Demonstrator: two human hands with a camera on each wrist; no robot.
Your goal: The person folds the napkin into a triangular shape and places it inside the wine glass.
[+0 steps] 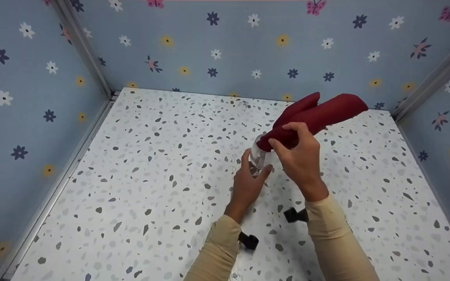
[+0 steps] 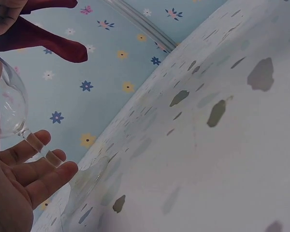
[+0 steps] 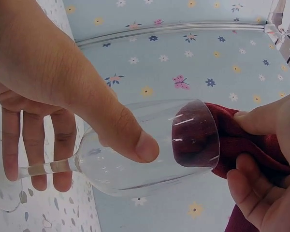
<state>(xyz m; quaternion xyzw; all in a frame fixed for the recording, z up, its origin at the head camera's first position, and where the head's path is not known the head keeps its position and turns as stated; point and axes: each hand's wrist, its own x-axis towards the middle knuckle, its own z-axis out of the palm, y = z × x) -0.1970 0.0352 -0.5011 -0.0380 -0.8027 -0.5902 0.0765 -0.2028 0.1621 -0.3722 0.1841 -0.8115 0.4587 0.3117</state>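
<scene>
My left hand [image 1: 246, 189] holds a clear wine glass [image 3: 159, 113] tilted on its side. In the right wrist view the thumb lies across the bowl, and the other fingers are behind the stem. My right hand [image 1: 301, 162] pinches a dark red cloth [image 1: 326, 113] between thumb and fingers. One end of the cloth sits inside the mouth of the glass and shows through its wall. The rest of it spreads out past the right hand in two thick folds. In the left wrist view the foot of the glass lies beyond the left fingertips.
Under the hands is a white tabletop [image 1: 162, 156] with grey speckles. Blue flowered panels [image 1: 233, 43] stand at the back and both sides, with metal rails [image 1: 88, 47] at the corners. A black bracket [image 1: 249, 241] sticks out from the left wrist, another [image 1: 293, 214] from the right.
</scene>
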